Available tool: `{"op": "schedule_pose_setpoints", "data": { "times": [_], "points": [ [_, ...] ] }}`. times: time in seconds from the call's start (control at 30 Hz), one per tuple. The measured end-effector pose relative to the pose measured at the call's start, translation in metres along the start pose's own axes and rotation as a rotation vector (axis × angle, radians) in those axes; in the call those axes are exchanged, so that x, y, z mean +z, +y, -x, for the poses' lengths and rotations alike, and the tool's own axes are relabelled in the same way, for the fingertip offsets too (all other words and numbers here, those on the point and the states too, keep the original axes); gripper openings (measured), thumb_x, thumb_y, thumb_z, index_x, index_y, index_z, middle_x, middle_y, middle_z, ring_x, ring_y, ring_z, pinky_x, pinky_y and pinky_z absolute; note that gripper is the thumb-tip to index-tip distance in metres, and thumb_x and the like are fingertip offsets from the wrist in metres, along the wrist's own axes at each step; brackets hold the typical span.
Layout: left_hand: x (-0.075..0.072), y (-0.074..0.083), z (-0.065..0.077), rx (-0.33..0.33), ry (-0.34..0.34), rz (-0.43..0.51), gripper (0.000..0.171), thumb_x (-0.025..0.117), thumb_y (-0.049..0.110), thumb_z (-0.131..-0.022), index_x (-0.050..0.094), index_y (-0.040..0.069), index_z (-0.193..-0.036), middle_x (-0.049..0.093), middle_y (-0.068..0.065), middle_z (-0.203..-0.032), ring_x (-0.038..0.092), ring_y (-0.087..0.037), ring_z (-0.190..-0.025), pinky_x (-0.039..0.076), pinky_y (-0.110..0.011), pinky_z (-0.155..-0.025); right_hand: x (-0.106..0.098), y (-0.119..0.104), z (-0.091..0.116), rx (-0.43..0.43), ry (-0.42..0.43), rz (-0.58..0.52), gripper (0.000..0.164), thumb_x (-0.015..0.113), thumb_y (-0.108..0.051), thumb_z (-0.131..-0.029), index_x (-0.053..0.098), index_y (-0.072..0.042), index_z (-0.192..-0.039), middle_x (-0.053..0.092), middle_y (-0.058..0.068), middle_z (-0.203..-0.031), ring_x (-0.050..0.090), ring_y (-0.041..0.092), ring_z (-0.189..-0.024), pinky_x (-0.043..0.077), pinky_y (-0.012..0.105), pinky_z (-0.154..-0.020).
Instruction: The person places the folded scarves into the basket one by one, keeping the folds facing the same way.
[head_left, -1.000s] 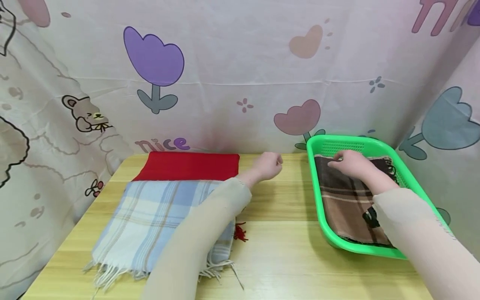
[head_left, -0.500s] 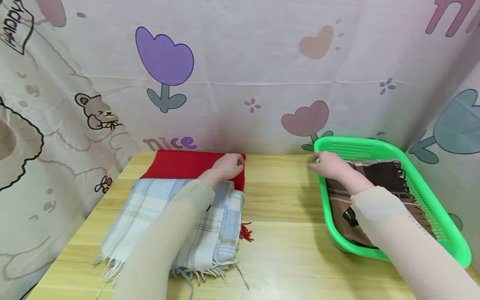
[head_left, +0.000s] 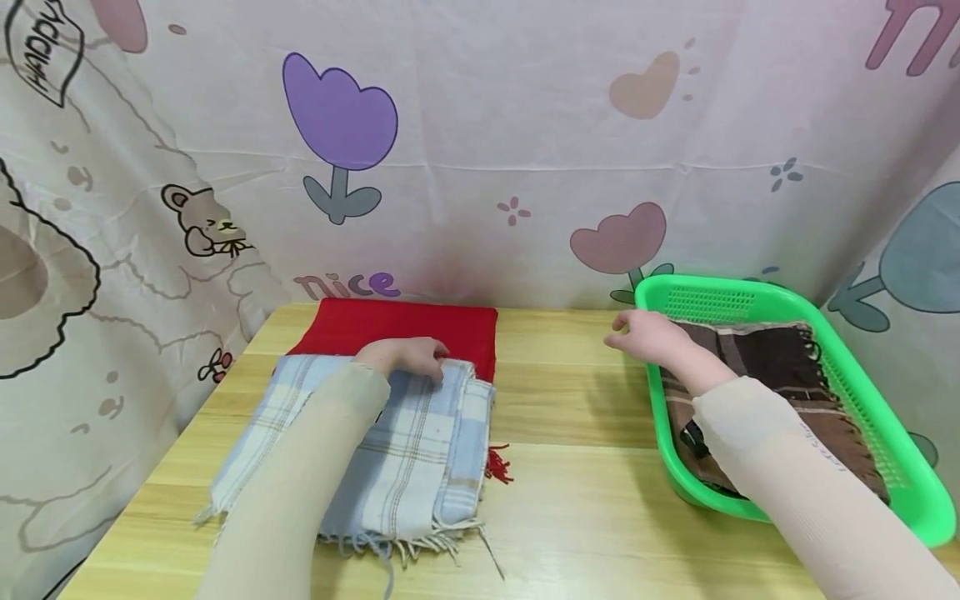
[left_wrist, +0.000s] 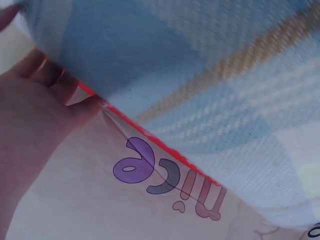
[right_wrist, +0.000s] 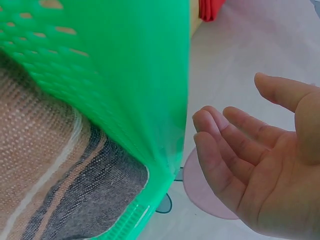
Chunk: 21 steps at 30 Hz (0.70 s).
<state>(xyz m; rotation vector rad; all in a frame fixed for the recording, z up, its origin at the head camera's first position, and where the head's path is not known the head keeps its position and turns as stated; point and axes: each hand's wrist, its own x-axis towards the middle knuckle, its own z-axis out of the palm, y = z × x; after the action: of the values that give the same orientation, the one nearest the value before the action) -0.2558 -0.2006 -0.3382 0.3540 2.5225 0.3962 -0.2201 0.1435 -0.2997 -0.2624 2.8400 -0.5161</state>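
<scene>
My left hand [head_left: 408, 357] is over the far edge of a light blue and white plaid scarf [head_left: 405, 467], its fingers loosely bent. In the left wrist view its fingers [left_wrist: 65, 87] overlap the line where the plaid cloth [left_wrist: 210, 75] meets a thin red strip. The scarf lies folded, fringe toward me, on a red scarf [head_left: 405, 325] whose far part and red tassels show. Off the left rim of a green basket [head_left: 660, 417], my right hand [head_left: 648, 335] holds nothing; its fingers are relaxed and apart in the right wrist view. Inside the basket lies a folded brown plaid scarf [head_left: 780, 367].
The wooden table [head_left: 562, 500] shows bare boards between the scarves and the basket. A patterned curtain [head_left: 480, 167] hangs behind the table and along its sides. A small black patch [head_left: 693, 437] shows by the right sleeve, over the brown scarf.
My left hand has moved left from above the bare table, across the red scarf, to the plaid scarf. My right hand has moved left from over the brown scarf, past the basket's rim.
</scene>
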Motion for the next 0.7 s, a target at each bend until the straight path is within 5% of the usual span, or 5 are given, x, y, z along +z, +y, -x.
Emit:
{"op": "schedule_pose_setpoints", "data": {
  "times": [0.4,0.57,0.7],
  "points": [
    [-0.007,0.008,0.007,-0.068,-0.165,-0.038,0.039,0.075,0.029,-0.072,0.063,0.015,-0.106,0.06,-0.003,-0.104,0.053,-0.02,-0.1,0.048,-0.039,-0.086,0.003,0.004,-0.002,-0.002,0.002,0.001,0.048,0.05,-0.029,-0.094,0.05,0.006,-0.126,0.057,0.027,-0.122,0.057,0.037,-0.104,0.047,0.047,-0.081],
    [-0.019,0.028,0.009,-0.014,-0.275,-0.03,0.037,0.075,0.032,-0.07,0.063,0.016,-0.102,0.062,-0.003,-0.101,0.059,-0.019,-0.093,0.052,-0.034,-0.079,0.003,0.006,-0.003,-0.001,0.0,0.0,0.048,0.049,-0.029,-0.094,0.05,0.007,-0.126,0.055,0.028,-0.124,0.055,0.039,-0.107,0.046,0.049,-0.083],
    [-0.025,0.048,0.008,0.034,-0.249,0.053,0.042,0.077,0.035,-0.068,0.062,0.019,-0.103,0.063,-0.001,-0.103,0.06,-0.018,-0.094,0.052,-0.033,-0.08,0.003,0.004,-0.003,-0.007,0.0,-0.008,0.048,0.05,-0.029,-0.094,0.05,0.007,-0.125,0.056,0.027,-0.124,0.056,0.039,-0.107,0.046,0.049,-0.083]
  ]
}}
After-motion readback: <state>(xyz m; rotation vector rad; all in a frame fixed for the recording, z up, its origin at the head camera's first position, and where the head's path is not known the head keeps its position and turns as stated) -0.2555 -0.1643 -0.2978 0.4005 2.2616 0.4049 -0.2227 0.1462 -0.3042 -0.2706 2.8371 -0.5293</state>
